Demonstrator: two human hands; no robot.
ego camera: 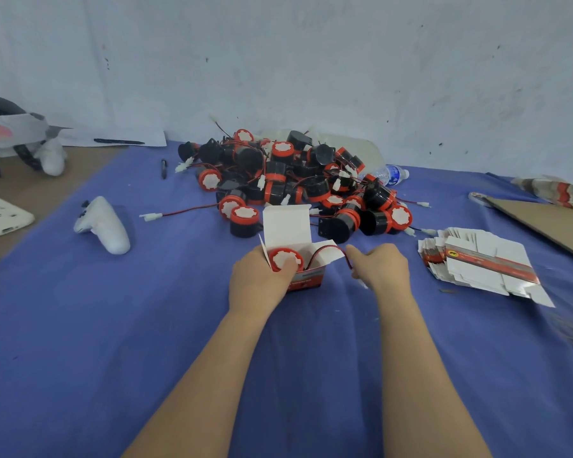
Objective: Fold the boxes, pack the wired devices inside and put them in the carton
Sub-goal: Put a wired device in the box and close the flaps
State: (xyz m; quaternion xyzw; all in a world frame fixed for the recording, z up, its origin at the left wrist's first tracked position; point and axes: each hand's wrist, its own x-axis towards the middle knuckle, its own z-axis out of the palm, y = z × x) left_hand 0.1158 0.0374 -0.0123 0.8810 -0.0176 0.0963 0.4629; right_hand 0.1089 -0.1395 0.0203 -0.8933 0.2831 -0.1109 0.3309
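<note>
White-red cardboard box (pixel 286 226): black red-capped device (pixel 283 259) in.
L hand (pixel 258 285) grips it; R hand (pixel 379 269) prob. pinches red wire (pixel 328 248); 12 o'clock device pile (pixel 295 180) unpacked.

Nothing really readable tbh. White print on the red band of the open box (pixel 307 281), too blurry. Same with the red stripe and yellow logo on the flat box stack (pixel 483 263). Blue label on the water bottle (pixel 393 175), just smudge. Dark marks on the white pad (pixel 0 215) far left, maybe digits, can't tell
</note>
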